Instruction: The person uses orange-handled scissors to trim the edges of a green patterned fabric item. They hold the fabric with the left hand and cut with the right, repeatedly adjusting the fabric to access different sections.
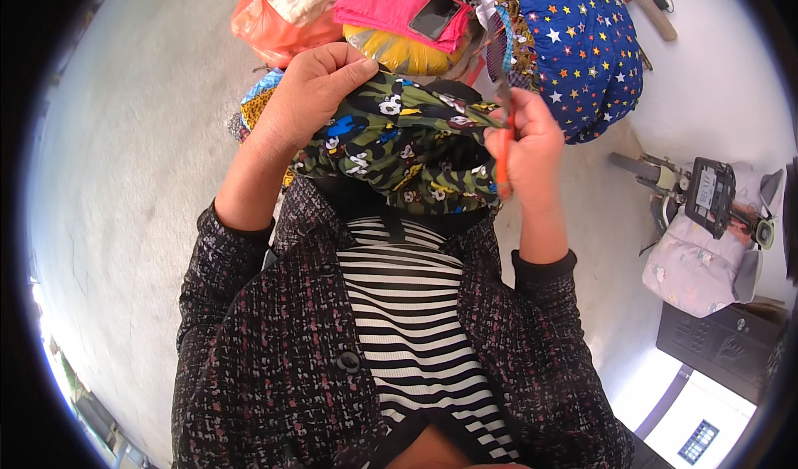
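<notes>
Across my lap is a bunched camouflage cloth with a cartoon print [399, 145], in green and black with white, blue and yellow figures. My left hand [315, 95] pinches its upper edge between thumb and fingers. My right hand [533, 141] is closed around a red-handled tool [504, 157], held upright; its dark metal end is blurred, and it looks like scissors or thread snips. The cloth stretches between both hands, and its right end reaches the fingers of my right hand. Whether those fingers also grip it is hard to tell.
Beyond the cloth, a folded pink towel [374, 4] bearing a smartphone [434, 16] rests on a yellow plastic-wrapped bundle [405, 48]. An orange plastic bag [274, 26] stands left of it. A star-patterned blue padded fabric [580, 51] bulges at right. A parked scooter [707, 198] is farther right.
</notes>
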